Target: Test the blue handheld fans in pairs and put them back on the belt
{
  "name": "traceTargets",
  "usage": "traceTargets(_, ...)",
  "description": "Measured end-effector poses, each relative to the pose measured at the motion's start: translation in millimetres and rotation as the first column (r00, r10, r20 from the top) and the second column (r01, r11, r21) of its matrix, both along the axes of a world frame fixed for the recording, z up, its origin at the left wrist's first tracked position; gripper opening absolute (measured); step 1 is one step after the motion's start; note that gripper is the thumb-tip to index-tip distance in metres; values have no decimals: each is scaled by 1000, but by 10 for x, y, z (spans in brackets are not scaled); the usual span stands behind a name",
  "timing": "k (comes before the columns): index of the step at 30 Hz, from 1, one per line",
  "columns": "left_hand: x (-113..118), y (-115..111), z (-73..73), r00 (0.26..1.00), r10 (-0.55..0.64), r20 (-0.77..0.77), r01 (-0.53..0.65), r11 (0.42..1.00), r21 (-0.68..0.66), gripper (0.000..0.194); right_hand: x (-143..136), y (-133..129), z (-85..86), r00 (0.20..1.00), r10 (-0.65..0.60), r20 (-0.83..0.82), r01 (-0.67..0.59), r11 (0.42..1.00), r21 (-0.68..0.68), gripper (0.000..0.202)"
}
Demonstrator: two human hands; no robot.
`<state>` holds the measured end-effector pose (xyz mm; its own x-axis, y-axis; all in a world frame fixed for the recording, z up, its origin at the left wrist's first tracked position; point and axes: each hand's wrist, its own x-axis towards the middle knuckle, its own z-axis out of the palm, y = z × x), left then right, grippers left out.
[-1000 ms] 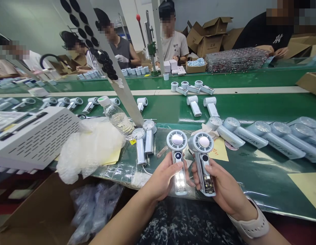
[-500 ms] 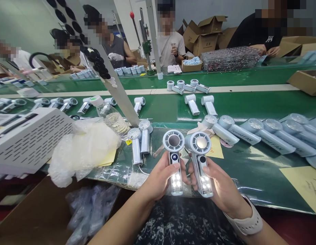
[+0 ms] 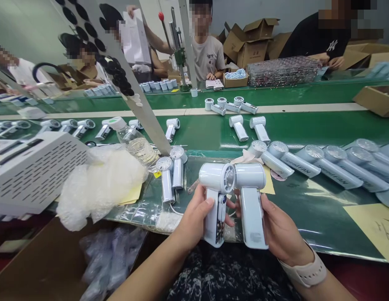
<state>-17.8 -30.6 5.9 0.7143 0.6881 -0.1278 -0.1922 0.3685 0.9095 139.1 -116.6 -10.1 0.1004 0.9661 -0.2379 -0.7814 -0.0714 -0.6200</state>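
My left hand (image 3: 194, 215) is closed around the handle of a pale blue handheld fan (image 3: 213, 177), whose dark display strip faces right. Beside it, my right hand (image 3: 280, 225) grips a second handheld fan (image 3: 252, 215), turned so that its plain side faces me. The two fan heads touch or nearly touch, and both fans are upright just above the table's front edge. Some fingers of each hand are hidden behind the handles. Left of my hands, two more fans (image 3: 167, 182) lie on the green table.
Several fans (image 3: 313, 161) lie in a row at the right. More fans (image 3: 238, 127) rest on the green belt (image 3: 197, 129). A slanted post (image 3: 147, 117), a water bottle (image 3: 139, 144), a white vented box (image 3: 40, 175) and plastic bags (image 3: 103, 179) stand at the left. Co-workers sit opposite.
Both fans have turned from their grille fronts to their sides, and their lit panels no longer shine toward me. Across the belt, a co-worker now holds up a white bag.
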Motion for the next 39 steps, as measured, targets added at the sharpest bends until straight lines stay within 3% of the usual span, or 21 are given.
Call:
traceTargets(3, -32, -20, 81, 999, -40, -2, 40, 999, 19, 43, 12, -37, 20, 996, 81, -26, -78, 992, 100, 31)
traceTargets(7, -68, -41, 120, 999, -45, -15, 45, 999, 4, 48, 51, -100, 17, 991, 130, 19, -131, 987, 96, 30)
traceTargets(12, -46, -25, 95, 998, 39, -39, -39, 999, -5, 58, 38, -84, 49, 998, 62, 18, -63, 995, 77, 28)
traceTargets(14, -26, -18, 72, 996, 70, -58, -72, 996, -47, 60, 15, -57, 57, 1000, 10, -11, -9, 998, 60, 26)
traceTargets(17, -9, -10, 27, 998, 11, -65, -22, 984, -174, 59, -11, -27, 66, 998, 13, -59, -11, 999, 38, 28)
traceTargets(22, -20, 34, 16, 998, 1, 70, 20, 957, -289, 50, -27, -7, 106, 998, 15, -66, -12, 999, 39, 32)
traceTargets(25, -32, 64, 55, 990, -32, 137, 65, 968, -242, 41, -11, -7, 119, 997, -60, -53, 63, 997, 40, 28)
traceTargets(29, -43, 77, 74, 996, -22, 88, 39, 981, -189, 32, 43, -38, 83, 991, -128, -39, 131, 989, 63, 20)
traceTargets(35, -47, 66, 55, 999, 13, -44, -15, 999, -40, 45, 57, -43, 53, 976, -217, 18, 217, 976, 2, 30)
traceTargets(39, -46, 70, 78, 995, -50, -87, 52, 998, 27, 49, 26, -8, 101, 973, -226, 42, 227, 973, -27, 43)
